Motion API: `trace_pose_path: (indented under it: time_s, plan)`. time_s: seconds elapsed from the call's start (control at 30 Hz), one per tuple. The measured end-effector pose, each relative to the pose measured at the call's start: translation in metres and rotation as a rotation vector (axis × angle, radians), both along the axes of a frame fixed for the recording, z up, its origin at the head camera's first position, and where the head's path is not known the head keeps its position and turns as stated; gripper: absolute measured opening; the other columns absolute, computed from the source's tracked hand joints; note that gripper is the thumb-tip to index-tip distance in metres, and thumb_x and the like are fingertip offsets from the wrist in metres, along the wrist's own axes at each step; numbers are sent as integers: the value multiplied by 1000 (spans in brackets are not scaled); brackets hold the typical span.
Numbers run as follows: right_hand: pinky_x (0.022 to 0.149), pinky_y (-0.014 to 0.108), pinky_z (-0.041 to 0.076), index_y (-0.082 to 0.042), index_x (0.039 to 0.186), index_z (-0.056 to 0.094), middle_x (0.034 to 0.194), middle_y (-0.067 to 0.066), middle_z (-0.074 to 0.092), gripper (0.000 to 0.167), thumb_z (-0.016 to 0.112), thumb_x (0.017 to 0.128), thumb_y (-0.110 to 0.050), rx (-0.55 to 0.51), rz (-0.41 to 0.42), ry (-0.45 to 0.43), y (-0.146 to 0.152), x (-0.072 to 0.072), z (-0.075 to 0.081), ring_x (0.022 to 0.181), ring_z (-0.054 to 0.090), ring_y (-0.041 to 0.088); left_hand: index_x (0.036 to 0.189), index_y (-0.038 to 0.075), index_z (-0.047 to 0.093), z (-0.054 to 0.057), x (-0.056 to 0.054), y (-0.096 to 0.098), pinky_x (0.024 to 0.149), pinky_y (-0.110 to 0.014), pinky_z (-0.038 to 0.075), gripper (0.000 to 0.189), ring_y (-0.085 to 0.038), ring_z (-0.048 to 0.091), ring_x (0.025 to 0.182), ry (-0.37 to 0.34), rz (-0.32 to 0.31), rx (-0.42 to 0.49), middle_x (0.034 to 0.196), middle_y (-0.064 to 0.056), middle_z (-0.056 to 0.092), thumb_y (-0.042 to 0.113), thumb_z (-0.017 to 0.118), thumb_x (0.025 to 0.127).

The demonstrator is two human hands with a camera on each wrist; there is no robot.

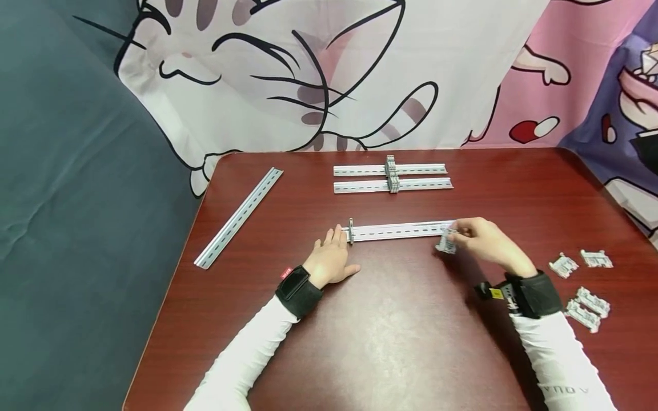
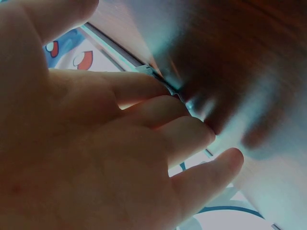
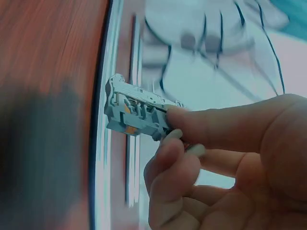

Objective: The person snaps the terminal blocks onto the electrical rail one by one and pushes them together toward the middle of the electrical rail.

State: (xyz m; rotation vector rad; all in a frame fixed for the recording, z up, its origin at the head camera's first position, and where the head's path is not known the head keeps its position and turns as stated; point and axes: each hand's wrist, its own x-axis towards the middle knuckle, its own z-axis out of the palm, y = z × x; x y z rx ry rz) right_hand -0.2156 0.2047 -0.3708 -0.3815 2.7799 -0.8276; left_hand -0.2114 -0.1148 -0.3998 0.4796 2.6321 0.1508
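A slotted metal DIN rail (image 1: 396,231) lies across the middle of the table. One thin terminal block (image 1: 351,231) stands on it near its left end. My left hand (image 1: 329,260) rests with fairly straight fingers at that end, beside the block; in the left wrist view the fingers (image 2: 187,139) partly hide the rail. At the rail's right end my right hand (image 1: 485,242) pinches a grey terminal block (image 1: 446,242) between thumb and fingers. The right wrist view shows this held block (image 3: 136,110) with orange parts on its side; whether it touches the rail I cannot tell.
Behind, two parallel rails (image 1: 360,187) carry a stack of terminal blocks (image 1: 392,174). Another rail (image 1: 239,218) lies slanted at the left. Several loose terminal blocks (image 1: 583,317) lie at the right. A patterned cloth (image 1: 247,114) hangs behind the table's back edge.
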Motion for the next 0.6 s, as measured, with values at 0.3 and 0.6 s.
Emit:
trace_pose_path:
  time_s: [0.3, 0.6]
  plan:
    - [60, 33, 54, -1, 110, 56, 72, 11, 67, 17, 50, 100, -14, -41, 117, -130, -71, -28, -3, 52, 66, 21, 152, -4, 14, 0, 2, 2, 117, -50, 24, 86, -31, 12, 149, 4, 0, -13, 161, -18, 8, 52, 49, 96]
    - [50, 29, 52, 1, 111, 50, 66, 11, 62, 17, 48, 100, -12, -47, 125, -108, -111, -36, -19, 46, 61, 14, 152, -3, 16, 2, 2, 0, 116, -49, 25, 86, -31, 15, 149, 16, 8, -33, 161, -18, 11, 52, 50, 95]
